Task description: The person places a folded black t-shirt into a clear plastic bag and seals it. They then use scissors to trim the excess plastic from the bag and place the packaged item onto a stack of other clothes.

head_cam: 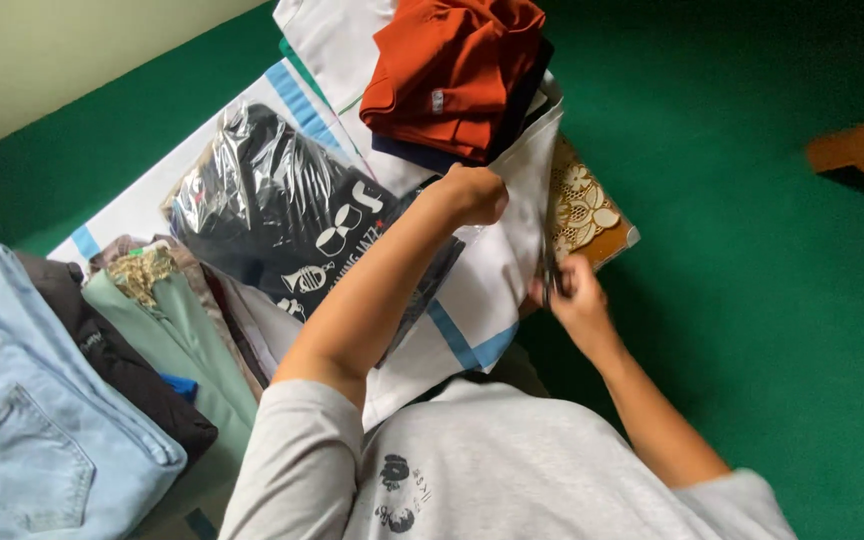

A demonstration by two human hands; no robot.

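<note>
Both hands grip one white cloth (497, 265) at the scene's middle: the left hand (472, 193) closed on its far edge, the right hand (574, 296) pinching its near right edge. Soft and light, it looks best held by its edges. Rust-red clothes (452, 70) lie beyond, jeans (22, 420) near left.

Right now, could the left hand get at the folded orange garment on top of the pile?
Probably yes: the left hand sits on the white fabric just below the orange garment, with nothing between them.

A home room: folded clothes (152, 330) stacked on green carpet (752, 300).
</note>
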